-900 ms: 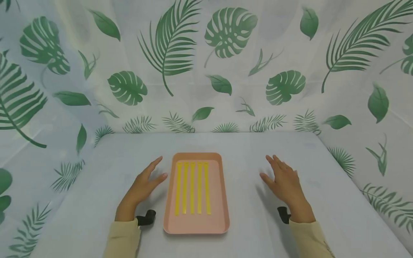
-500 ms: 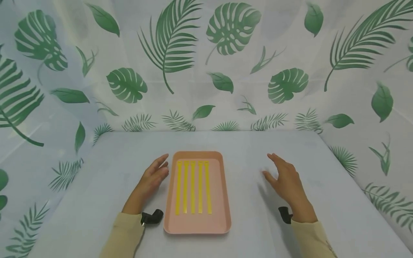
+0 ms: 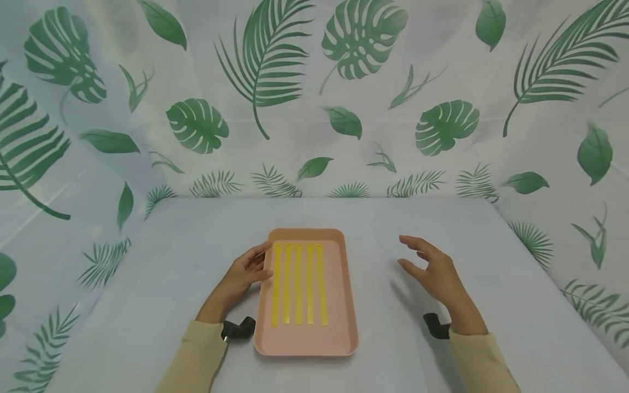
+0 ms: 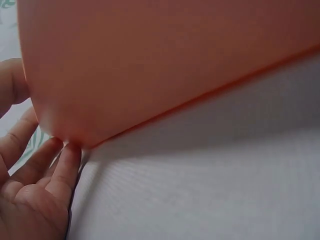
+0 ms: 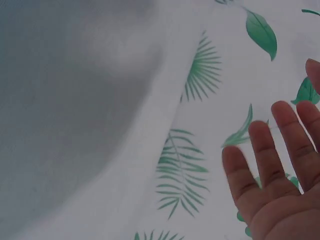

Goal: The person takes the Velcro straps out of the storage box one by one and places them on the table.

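A shallow pink-orange tray [image 3: 336, 338] stands on the white table, its long side running away from me. Several flat yellow strips with small wider heads, like cable ties [image 3: 298, 289], lie side by side in it. My left hand [image 3: 242, 279] holds the tray's left side near the far end, with thumb and index finger over the rim. In the left wrist view, the other fingertips [image 4: 72, 150] press against the outer wall [image 4: 150, 65]. To the right of the tray, my right hand [image 3: 439, 273] hovers above the table, holding nothing, fingers apart from the thumb.
White cloth with green leaf prints hangs behind the table [image 3: 383, 218] and along both sides. A black wrist camera [image 3: 239, 328] sits close to the tray's left wall, and another camera [image 3: 436, 326] is on the right wrist.
My left hand has moved right to the tray and taken hold of its left rim. My right hand stays about in place, its fingers slightly more bent. The head view has shifted slightly.
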Tool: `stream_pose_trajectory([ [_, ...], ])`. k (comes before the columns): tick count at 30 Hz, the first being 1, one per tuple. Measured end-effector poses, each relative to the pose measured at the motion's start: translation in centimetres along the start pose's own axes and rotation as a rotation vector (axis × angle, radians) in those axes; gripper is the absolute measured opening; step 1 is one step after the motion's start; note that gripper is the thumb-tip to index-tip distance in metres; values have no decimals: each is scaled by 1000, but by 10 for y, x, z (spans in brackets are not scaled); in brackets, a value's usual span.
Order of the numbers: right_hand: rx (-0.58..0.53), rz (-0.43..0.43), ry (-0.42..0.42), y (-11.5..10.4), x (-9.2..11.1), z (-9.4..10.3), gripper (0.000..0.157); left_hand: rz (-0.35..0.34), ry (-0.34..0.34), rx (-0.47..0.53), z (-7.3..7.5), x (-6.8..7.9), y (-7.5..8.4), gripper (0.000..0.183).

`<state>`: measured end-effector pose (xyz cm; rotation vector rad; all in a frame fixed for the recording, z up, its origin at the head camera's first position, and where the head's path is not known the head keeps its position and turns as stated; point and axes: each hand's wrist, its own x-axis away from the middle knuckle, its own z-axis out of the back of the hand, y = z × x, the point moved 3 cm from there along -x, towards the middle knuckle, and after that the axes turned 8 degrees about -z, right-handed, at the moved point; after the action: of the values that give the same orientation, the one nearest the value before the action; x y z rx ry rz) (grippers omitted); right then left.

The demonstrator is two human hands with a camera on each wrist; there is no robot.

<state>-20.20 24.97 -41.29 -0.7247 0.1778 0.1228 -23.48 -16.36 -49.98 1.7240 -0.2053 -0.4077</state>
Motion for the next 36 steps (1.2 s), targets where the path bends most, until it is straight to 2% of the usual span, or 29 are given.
stream_pose_trajectory([
  [6,-174,69,-64,-5,-11,-3,45,-4,-14,15,0,-1,1,78],
  [9,-272,69,-129,-8,-17,-4,42,-5,-18,35,0,0,2,80],
  [12,-310,61,-185,-11,-25,-6,40,-17,-24,56,0,0,2,81],
  [21,-312,47,-340,-27,-41,-16,35,-21,-43,88,2,-1,0,82],
  [30,-320,51,-453,-52,-58,-29,33,-26,-42,114,3,-1,3,78],
  [36,-354,91,-517,-68,-69,-40,31,-23,-37,110,4,-1,4,78],
])
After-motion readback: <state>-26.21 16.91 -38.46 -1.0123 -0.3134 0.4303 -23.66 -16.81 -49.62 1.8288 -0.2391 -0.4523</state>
